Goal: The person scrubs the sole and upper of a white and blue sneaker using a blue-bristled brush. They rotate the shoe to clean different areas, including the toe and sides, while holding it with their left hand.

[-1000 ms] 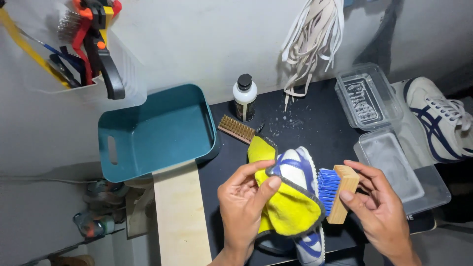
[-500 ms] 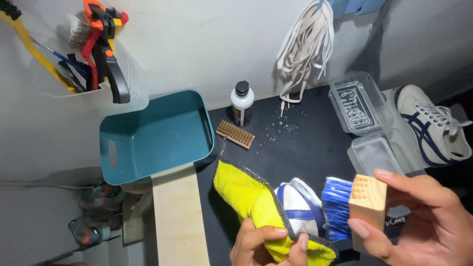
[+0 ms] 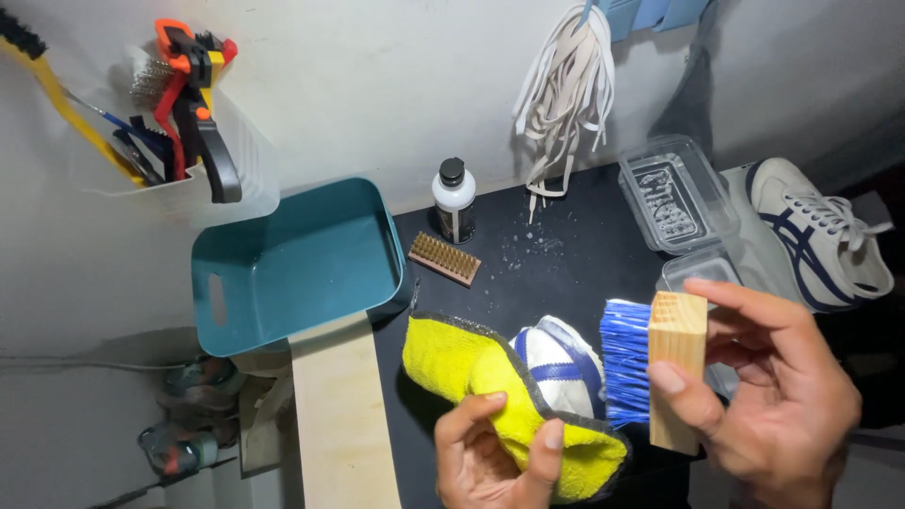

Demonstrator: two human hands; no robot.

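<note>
My left hand (image 3: 490, 452) grips a yellow cloth (image 3: 471, 368) wrapped around a white and blue sneaker (image 3: 556, 363), low in the view over the black table (image 3: 556, 273). My right hand (image 3: 773, 396) holds a wooden brush (image 3: 674, 363) with blue bristles (image 3: 624, 358). The bristles point left and touch the sneaker's side. Much of the sneaker is hidden under the cloth.
A teal tub (image 3: 292, 264) sits at the table's left, with a wooden plank (image 3: 339, 424) below it. A small brown brush (image 3: 443, 257), a white bottle (image 3: 453, 200), clear plastic boxes (image 3: 677, 193) and a second sneaker (image 3: 820, 236) lie behind. Laces (image 3: 566, 85) and a tool holder (image 3: 179, 123) hang on the wall.
The view has dropped, so both hands and the sneaker sit lower. My right hand has turned the brush upright with its end grain facing up, bristles against the shoe.
</note>
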